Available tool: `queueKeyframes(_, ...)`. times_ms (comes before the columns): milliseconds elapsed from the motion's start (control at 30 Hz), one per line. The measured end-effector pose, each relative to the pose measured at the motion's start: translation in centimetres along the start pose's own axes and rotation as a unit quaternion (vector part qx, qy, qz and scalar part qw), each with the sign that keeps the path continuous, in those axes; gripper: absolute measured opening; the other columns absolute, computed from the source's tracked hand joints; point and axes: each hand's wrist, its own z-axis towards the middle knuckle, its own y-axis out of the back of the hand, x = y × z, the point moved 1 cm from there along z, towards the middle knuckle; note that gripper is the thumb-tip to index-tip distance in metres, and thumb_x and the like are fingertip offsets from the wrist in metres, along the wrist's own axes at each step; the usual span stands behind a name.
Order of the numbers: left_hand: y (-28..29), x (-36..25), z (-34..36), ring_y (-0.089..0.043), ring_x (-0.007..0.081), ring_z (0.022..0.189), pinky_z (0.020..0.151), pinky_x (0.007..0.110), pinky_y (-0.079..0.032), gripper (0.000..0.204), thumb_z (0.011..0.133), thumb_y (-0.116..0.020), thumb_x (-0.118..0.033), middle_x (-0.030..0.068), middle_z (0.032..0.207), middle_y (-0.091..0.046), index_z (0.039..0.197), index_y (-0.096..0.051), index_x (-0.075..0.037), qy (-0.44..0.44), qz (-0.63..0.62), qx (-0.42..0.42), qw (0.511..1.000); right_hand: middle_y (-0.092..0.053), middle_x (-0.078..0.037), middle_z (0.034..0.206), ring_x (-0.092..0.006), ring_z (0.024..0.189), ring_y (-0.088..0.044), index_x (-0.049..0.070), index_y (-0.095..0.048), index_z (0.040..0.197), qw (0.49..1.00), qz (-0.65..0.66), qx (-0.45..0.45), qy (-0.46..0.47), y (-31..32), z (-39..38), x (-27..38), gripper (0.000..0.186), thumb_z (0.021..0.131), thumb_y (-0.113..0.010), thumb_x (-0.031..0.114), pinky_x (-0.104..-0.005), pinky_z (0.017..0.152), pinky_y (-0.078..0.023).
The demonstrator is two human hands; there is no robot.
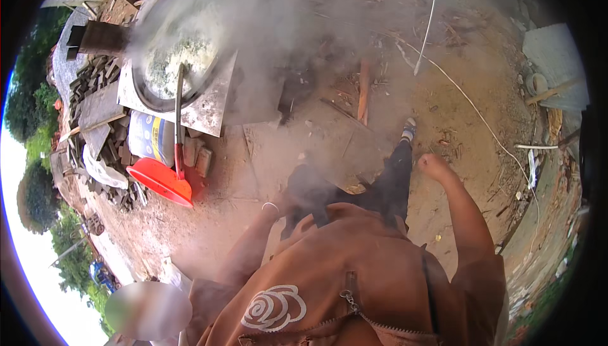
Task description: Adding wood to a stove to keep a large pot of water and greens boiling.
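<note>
"Closest to the lens?"

"Brown top [386, 264], filling the bottom centre, with a white rose motif [273, 309] and a toothed zip [347, 295]."

"And the pan?"

"Upper left of the frame. The wide, round pan [151, 100] has a dark rim, is set in a pale, stained square slab [212, 110] and holds something yellowish-white and frothy-looking. Across its near edge lies a long-handled scoop [179, 108], metal grey on the upper shaft, red lower down, its broad red head below, near the sack [152, 136] and some loose bricks [202, 161]."

"What can't you make out?"

"Grey steam or smoke [285, 36] veils the pan's right side and much of the upper middle. I can't tell whether the scoop's far end touches the contents. At lower left, a blurred oval covers part of another person [149, 311]."

"The hands?"

"Right hand [434, 167], right of centre: fingers curled into a loose fist above bare earth [481, 108], nothing visible in it. Left hand [288, 200], near the middle, beside the dark trousers [389, 184], a pale band [271, 205] at its wrist. Haze blurs it; I can't tell how far open it is, or whether it grips anything."
</note>
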Motion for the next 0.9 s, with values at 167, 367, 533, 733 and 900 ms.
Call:
queueKeyframes(167,-7.9,-5.0,-4.9,-0.059,0.0350,0.105,0.091,0.044,-0.047,0.040,0.085,-0.060,-0.037,0.0208,0.109,-0.063,0.110,-0.062,-0.006,0.175,-0.007,-0.013,0.984,-0.069,-0.015,0.084,-0.0276,0.081,-0.067,0.004,-0.068,0.085,0.996,0.062,0.058,0.039,-6.7,8.1,-3.9,0.013,0.078,-0.064,0.016,-0.0386,0.073,-0.051)
queueKeyframes(367,-1.8,-14.7,-4.2,-0.062,0.0368,0.096,0.084,0.046,-0.049,0.023,0.083,-0.058,-0.025,0.0197,0.097,-0.064,0.094,-0.063,-0.006,0.293,0.002,-0.091,0.952,-0.068,-0.014,0.082,-0.0294,0.081,-0.066,0.005,-0.067,0.084,0.976,0.093,0.155,0.121,-15.4,18.8,-3.3,0.015,0.079,-0.068,0.019,-0.0418,0.072,-0.051)
queueKeyframes(533,-0.3,-13.8,2.5,-0.056,0.0356,0.099,0.085,0.047,-0.046,0.018,0.084,-0.059,-0.022,0.0148,0.100,-0.059,0.095,-0.060,-0.009,0.258,0.051,-0.115,0.958,-0.068,-0.013,0.083,-0.0302,0.081,-0.066,0.007,-0.066,0.084,0.969,0.110,0.191,0.114,-23.4,22.9,-1.5,0.015,0.079,-0.069,0.021,-0.0419,0.072,-0.051)
queueKeyframes(733,1.9,-8.5,12.4,-0.052,0.0332,0.099,0.090,0.046,-0.041,0.021,0.072,-0.064,-0.011,0.0111,0.102,-0.055,0.092,-0.060,-0.007,-0.022,0.126,-0.236,0.963,-0.066,-0.015,0.097,-0.0315,0.096,-0.063,0.007,-0.064,0.098,0.954,0.071,0.280,0.081,-34.4,30.1,1.4,0.024,0.084,-0.067,0.026,-0.0432,0.080,-0.051)
queueKeyframes(900,4.7,-5.3,14.1,-0.054,0.0336,0.102,0.092,0.045,-0.041,0.024,0.068,-0.063,-0.009,0.0110,0.104,-0.058,0.092,-0.061,-0.007,0.013,0.098,-0.280,0.955,-0.063,-0.016,0.090,-0.0324,0.088,-0.063,0.003,-0.057,0.102,0.973,-0.011,0.165,0.162,-43.1,35.0,2.5,0.035,0.082,-0.071,0.028,-0.0409,0.075,-0.052)
